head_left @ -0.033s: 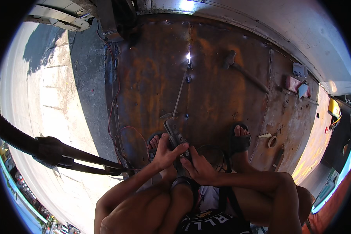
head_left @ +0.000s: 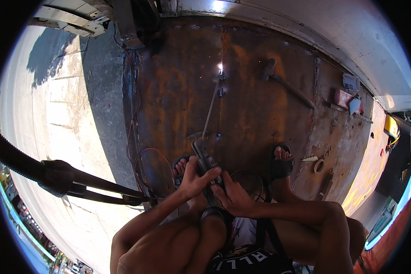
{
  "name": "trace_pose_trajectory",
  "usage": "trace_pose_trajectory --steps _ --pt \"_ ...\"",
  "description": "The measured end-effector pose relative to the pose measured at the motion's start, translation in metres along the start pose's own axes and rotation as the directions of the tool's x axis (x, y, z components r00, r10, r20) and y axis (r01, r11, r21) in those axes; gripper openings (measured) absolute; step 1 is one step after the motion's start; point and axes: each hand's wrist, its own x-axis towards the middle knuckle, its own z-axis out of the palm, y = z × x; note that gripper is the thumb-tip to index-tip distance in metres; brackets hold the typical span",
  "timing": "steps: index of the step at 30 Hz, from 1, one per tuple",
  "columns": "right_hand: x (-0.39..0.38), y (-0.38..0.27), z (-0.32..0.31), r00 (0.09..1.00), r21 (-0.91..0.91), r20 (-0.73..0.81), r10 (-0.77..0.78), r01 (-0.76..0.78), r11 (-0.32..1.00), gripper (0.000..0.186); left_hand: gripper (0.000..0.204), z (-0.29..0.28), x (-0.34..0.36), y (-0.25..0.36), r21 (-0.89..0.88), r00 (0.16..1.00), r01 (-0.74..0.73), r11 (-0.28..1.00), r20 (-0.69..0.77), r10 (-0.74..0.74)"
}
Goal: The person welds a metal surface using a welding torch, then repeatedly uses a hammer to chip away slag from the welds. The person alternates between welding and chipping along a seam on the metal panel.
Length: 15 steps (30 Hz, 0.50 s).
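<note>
My left hand (head_left: 195,181) is wrapped round a dark welding electrode holder (head_left: 204,153). My right hand (head_left: 234,199) closes on the lower part of the same holder, its thumb and fingers near the left thumb. From the holder a long thin welding rod (head_left: 210,109) slants forward to a seam in the rusty steel plate (head_left: 178,100). At the rod's far tip glows a bright white arc (head_left: 220,66). Dark weld spots (head_left: 221,92) lie along the seam just nearer than the arc.
A hammer (head_left: 291,88) lies right of the seam. Farther right are a red box (head_left: 342,97), a whitish cup-like thing (head_left: 350,82) and a tape roll (head_left: 318,165). Cables (head_left: 133,128) run along the plate's left edge. My sandalled feet (head_left: 281,163) stand on the plate. A pale metal wall (head_left: 306,27) bounds the far side.
The glow at the rod tip is slightly smaller, and the flying sparks sit in different places. Both hands and the holder look unmoved.
</note>
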Motion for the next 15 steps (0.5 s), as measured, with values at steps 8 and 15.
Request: trace_pose_trajectory --steps 8,15 --pt "0.0076 -0.0012 -0.0046 1.000 -0.017 0.000 -0.023 0.023 1.000 0.043 0.039 -0.0011 0.0073 0.0005 0.017 1.000 -0.014 1.000 -0.028 0.015" --pt "0.0085 -0.0044 -0.0069 0.998 0.035 0.018 -0.052 0.052 0.998 0.038 0.039 -0.0017 0.0085 0.0037 -0.060 0.999 0.041 0.997 0.036 -0.039"
